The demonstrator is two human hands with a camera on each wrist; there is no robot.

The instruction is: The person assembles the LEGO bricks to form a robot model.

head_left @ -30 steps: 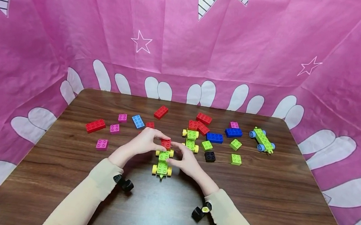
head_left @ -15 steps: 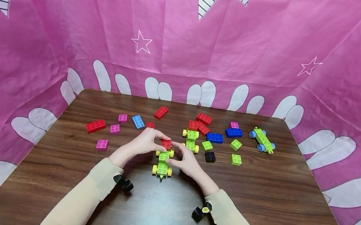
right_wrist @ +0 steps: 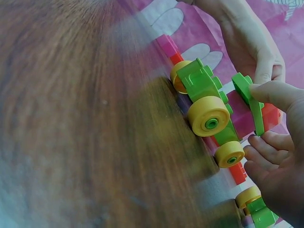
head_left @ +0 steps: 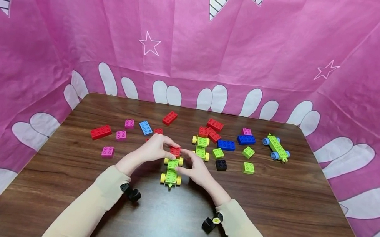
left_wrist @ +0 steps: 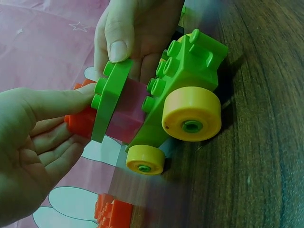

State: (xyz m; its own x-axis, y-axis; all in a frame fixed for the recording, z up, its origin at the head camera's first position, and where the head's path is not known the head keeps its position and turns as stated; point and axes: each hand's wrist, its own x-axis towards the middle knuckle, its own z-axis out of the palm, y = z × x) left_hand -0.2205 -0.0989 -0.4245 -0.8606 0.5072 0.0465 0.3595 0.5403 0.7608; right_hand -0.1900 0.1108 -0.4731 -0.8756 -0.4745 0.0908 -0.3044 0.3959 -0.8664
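A lime-green toy car base [head_left: 171, 176] with yellow wheels stands at the table's middle. On it sits a magenta brick [left_wrist: 127, 113], seen in the wrist views. Over that brick lies a thin green building plate [left_wrist: 113, 102], and a red brick [head_left: 174, 151] is on the plate's far part. My left hand [head_left: 153, 148] pinches the red brick from the left, its thumb at the near side. From the right, my right hand [head_left: 199, 170] holds the green plate, thumb on its near edge. Its other fingers reach along the far side, partly hidden.
A second yellow-wheeled car base [head_left: 201, 147] stands just behind the right hand. Farther right is a blue-wheeled one [head_left: 277, 147]. Loose bricks lie around: red [head_left: 101, 132], magenta [head_left: 107, 152], light blue [head_left: 145, 127], dark blue [head_left: 226, 145], green [head_left: 249, 168] and black [head_left: 221, 164].
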